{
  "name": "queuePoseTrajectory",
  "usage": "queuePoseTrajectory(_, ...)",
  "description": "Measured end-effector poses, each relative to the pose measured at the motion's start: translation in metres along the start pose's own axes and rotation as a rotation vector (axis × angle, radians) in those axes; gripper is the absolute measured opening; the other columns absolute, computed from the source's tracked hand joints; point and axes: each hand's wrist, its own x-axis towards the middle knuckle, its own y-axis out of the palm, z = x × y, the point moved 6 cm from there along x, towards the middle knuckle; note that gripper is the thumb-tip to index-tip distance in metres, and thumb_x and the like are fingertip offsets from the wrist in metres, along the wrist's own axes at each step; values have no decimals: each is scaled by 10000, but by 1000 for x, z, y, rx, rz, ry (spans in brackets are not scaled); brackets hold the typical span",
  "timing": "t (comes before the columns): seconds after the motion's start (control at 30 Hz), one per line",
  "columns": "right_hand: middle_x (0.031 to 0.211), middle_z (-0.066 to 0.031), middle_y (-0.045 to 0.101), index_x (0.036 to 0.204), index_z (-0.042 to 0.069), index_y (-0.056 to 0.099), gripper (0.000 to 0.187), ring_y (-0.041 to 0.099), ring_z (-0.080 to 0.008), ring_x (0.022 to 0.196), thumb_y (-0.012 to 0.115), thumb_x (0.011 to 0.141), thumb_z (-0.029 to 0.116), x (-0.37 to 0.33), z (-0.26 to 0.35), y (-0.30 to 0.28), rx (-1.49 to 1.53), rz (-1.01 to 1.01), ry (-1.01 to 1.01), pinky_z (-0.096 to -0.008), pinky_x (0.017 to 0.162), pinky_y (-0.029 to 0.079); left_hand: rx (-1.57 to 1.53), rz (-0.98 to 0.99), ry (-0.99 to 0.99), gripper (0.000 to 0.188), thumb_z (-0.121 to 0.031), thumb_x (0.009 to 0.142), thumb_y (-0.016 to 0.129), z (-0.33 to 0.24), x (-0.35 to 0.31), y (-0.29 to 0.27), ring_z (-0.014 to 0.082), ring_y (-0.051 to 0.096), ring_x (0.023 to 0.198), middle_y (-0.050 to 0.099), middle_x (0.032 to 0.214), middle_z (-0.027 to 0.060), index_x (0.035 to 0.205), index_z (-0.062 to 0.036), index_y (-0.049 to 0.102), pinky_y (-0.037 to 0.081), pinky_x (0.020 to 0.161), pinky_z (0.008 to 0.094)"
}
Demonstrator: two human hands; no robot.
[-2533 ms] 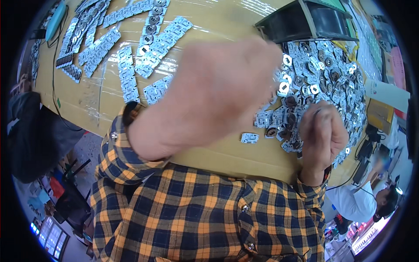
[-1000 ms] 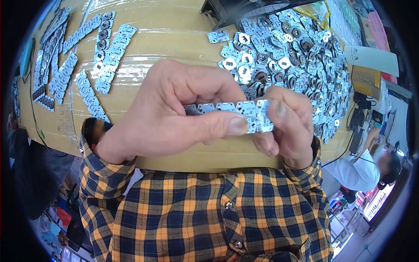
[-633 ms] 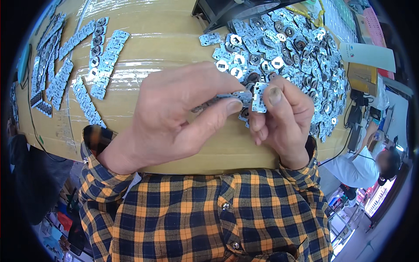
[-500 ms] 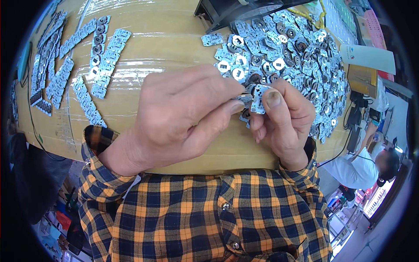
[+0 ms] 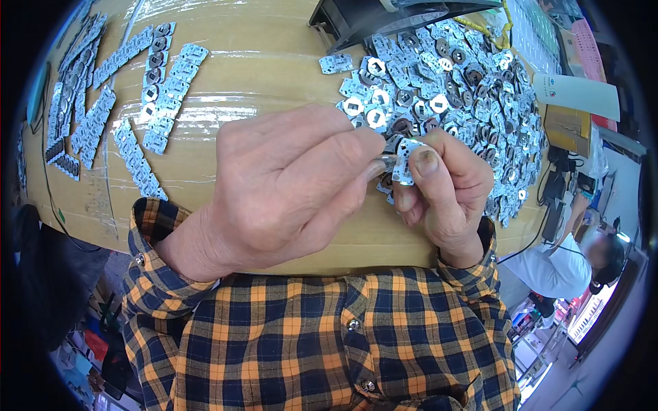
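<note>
Circuit board (image 5: 405, 168) pinched in the right hand (image 5: 449, 195) above the table's near side — heaped boards (image 5: 473, 96) at far right — while the left hand (image 5: 288, 188) grips a mostly hidden piece (image 5: 388, 163) beside it.

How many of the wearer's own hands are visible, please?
2: the left hand at centre, its fingertips closed beside a circuit board; the right hand, to its right, pinching that board.
</note>
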Motion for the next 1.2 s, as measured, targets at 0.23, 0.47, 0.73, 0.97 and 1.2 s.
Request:
queuePoseTrajectory(0.23,523,-13,502,746,19,511,308,391,-44,393,477,990,205,3,-1,3,3,24,6,-198,375,294,35,35,-31,257,77,699,713,1,0,0,230,604,576,631,727,136,944,42,644,445,500,294)
queuePoseTrajectory(0.47,515,-28,488,746,10,497,313,388,-60,375,460,996,195,3,-3,2,40,-5,17,-213,354,312,-18,-29,-87,240,77,713,701,8,2,-4,215,603,570,628,721,131,943,41,643,442,499,289)
queuePoseTrajectory(0.73,530,-21,496,736,10,520,331,415,-59,373,462,997,205,1,-3,-2,-36,-31,30,-202,356,316,-84,70,43,238,69,698,691,-1,1,2,214,591,545,617,683,115,932,56,646,428,473,292)
queuePoseTrajectory(0.97,562,9,510,763,3,597,275,446,-41,447,527,974,164,5,14,-7,-410,-44,-349,-215,413,318,-117,32,-73,221,61,823,605,3,7,-9,201,620,709,639,867,169,1043,86,610,453,608,260)
queuePoseTrajectory(1.2,549,-26,499,745,-20,617,224,454,-93,452,592,931,103,2,17,-15,-376,-144,-274,-259,430,342,-137,99,-154,212,48,823,620,7,-1,-2,151,596,689,637,841,103,1034,61,613,444,597,241)
